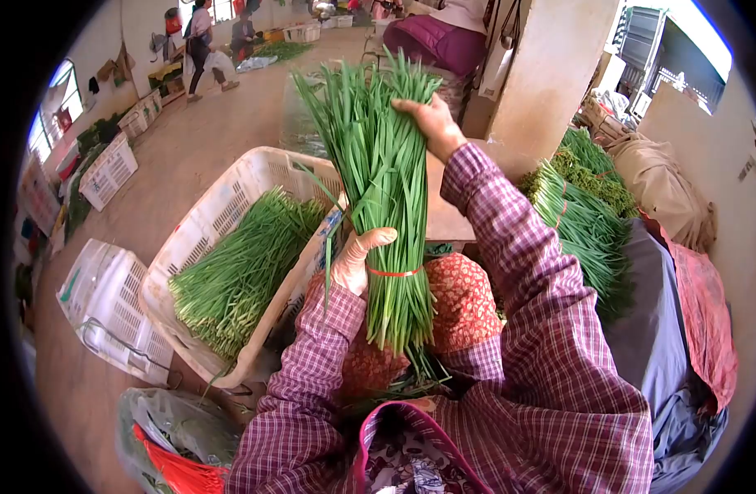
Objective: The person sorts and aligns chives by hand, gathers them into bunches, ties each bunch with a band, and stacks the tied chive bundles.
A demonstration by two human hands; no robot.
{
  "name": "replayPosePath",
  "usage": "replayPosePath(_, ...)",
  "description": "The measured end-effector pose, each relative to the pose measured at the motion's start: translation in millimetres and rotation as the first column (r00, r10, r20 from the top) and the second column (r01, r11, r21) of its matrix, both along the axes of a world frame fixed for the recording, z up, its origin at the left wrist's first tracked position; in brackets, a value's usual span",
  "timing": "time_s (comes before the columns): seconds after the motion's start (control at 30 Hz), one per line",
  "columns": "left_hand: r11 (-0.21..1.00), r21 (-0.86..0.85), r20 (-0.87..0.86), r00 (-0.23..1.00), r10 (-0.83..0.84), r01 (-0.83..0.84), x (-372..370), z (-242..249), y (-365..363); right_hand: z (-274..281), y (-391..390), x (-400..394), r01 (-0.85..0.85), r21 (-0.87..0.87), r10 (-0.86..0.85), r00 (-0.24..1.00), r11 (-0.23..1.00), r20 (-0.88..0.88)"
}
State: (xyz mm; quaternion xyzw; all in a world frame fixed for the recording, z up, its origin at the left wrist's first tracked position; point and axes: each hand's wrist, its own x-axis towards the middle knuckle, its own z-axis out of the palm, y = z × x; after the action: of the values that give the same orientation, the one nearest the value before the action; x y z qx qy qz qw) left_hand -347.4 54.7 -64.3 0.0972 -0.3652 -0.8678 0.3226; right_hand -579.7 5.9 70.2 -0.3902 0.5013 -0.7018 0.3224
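Note:
A large bundle of garlic chives (386, 189) stands upright before me, leafy tops up and pale cut ends down. A red band (394, 272) circles its lower part. My left hand (361, 257) is closed around the left side just above the band, thumb across the front and fingers hidden behind. Higher up, my right hand (435, 125) grips the right side near the leaf tips, its other fingers out of sight behind the leaves. The cut ends hang between my knees, over red floral cloth (464, 300).
At my left is a plastic crate (157, 284) holding more chives (238, 263), beside a white crate (123, 305). A clear bag with red ties (176, 461) lies front left. Banded bundles (579, 214) are stacked at right near a pillar (551, 74). People (201, 41) are farther back.

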Motion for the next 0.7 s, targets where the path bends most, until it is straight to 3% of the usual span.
replayPosePath(0.03, 0.999, 0.006, -0.008, 0.999, -0.034, 0.034, 4.7, -7.2, -1.4, 5.8, -1.6, -14.8, 0.022, 0.046, -0.023, 0.999, 0.999, 0.028)
replayPosePath(0.1, 0.996, -0.080, -0.014, 1.000, 0.026, -0.027, 2.9, -11.9, -2.8, 2.9, -12.5, -36.6, 0.316, 0.052, -0.300, 0.932, 0.947, -0.204)
replayPosePath(0.17, 0.997, -0.069, -0.018, 0.999, 0.036, -0.037, -0.3, -22.3, -2.7, 4.9, -4.0, -77.2, 0.230, -0.108, -0.233, 0.972, 0.967, -0.021)
replayPosePath(0.23, 0.997, -0.061, -0.025, 0.998, 0.050, -0.052, -1.7, -26.1, -1.8, -1.0, 1.6, -128.3, 0.258, -0.103, -0.257, 0.966, 0.961, 0.026)
replayPosePath(0.3, 1.000, -0.015, -0.023, 1.000, 0.013, -0.014, -3.6, -21.7, -0.4, -1.3, 29.4, -121.7, 0.435, -0.167, -0.439, 0.898, 0.885, 0.012)
replayPosePath(0.33, 1.000, -0.002, -0.021, 1.000, 0.014, -0.014, -5.8, -25.0, -2.5, -3.9, 36.3, -117.0, 0.429, -0.167, -0.433, 0.901, 0.888, 0.016)
replayPosePath(0.4, 0.999, -0.026, -0.004, 0.999, 0.041, -0.041, -9.1, -11.6, 5.0, -7.0, 51.3, -106.1, 0.315, -0.348, -0.440, 0.814, 0.883, -0.379)
replayPosePath(0.43, 0.997, -0.045, 0.009, 0.998, 0.064, -0.064, -11.9, -7.2, 7.8, -5.1, 54.8, -96.7, 0.231, -0.362, -0.407, 0.727, 0.903, -0.552)
replayPosePath(0.47, 0.998, -0.047, 0.031, 0.999, 0.030, -0.029, -15.2, -15.8, 3.1, 2.2, 63.9, -68.2, 0.149, -0.330, -0.326, 0.743, 0.932, -0.585)
replayPosePath(0.5, 0.999, -0.043, 0.037, 0.999, 0.034, -0.033, -16.8, -18.6, 3.2, 7.4, 66.8, -52.5, 0.047, -0.304, -0.271, 0.598, 0.951, -0.754)
replayPosePath(0.53, 0.993, -0.098, 0.074, 0.995, 0.072, -0.065, -18.8, -21.1, 4.2, 6.7, 65.1, -39.0, -0.025, -0.241, -0.186, 0.564, 0.970, -0.805)
replayPosePath(0.57, 0.983, -0.156, 0.109, 0.988, 0.113, -0.095, -20.6, -22.5, 5.1, 8.6, 62.8, -26.6, -0.125, -0.242, -0.167, 0.429, 0.962, -0.888)
replayPosePath(0.63, 0.978, -0.183, 0.116, 0.986, 0.120, -0.098, -25.4, -23.1, 7.7, 0.8, 54.8, -14.0, -0.226, -0.174, -0.067, 0.413, 0.959, -0.908)
replayPosePath(0.7, 0.983, -0.161, 0.144, 0.983, 0.110, -0.086, -26.6, -21.9, 10.9, -1.9, 55.0, -7.6, -0.161, -0.044, 0.000, 0.264, 0.986, -0.965)
